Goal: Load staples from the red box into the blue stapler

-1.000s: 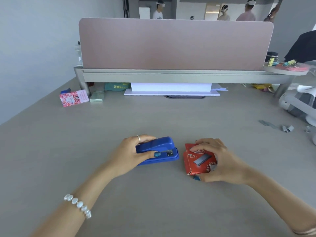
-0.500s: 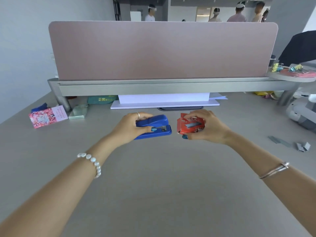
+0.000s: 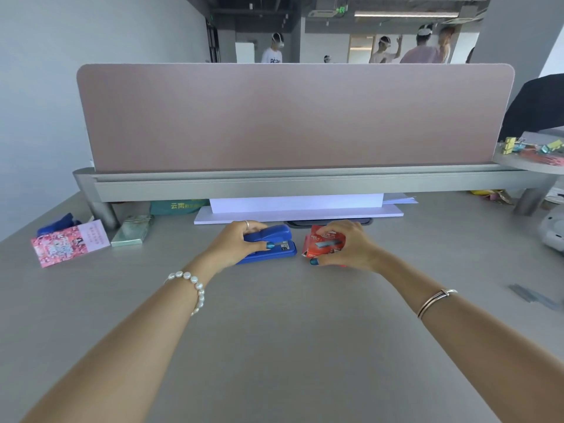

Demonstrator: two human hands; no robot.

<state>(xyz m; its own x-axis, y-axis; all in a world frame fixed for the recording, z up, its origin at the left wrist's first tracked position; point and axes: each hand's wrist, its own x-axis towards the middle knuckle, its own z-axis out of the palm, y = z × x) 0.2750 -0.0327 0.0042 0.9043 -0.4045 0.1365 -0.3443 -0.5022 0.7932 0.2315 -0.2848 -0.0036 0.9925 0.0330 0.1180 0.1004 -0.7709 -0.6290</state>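
Note:
The blue stapler (image 3: 276, 244) lies closed on the grey desk (image 3: 274, 331), its nose pointing right. My left hand (image 3: 235, 244) grips it from the left, thumb on its near side and fingers over the top. Just to its right the red staple box (image 3: 323, 245) stands on the desk, its printed face towards me. My right hand (image 3: 351, 247) holds it from the right, thumb under the near edge and fingers over the top. A small gap separates stapler and box.
A pink desk divider (image 3: 293, 117) on a metal rail rises just behind the hands, with a stack of white paper (image 3: 299, 209) under it. A pink card (image 3: 67, 244) and a green tin (image 3: 132, 230) lie at the left. Loose staple strips (image 3: 531, 296) lie at the right.
Both arms have stretched out, and the stapler and the red box sit farther from me, close to the white paper. The view has tilted up. Both grips are unchanged.

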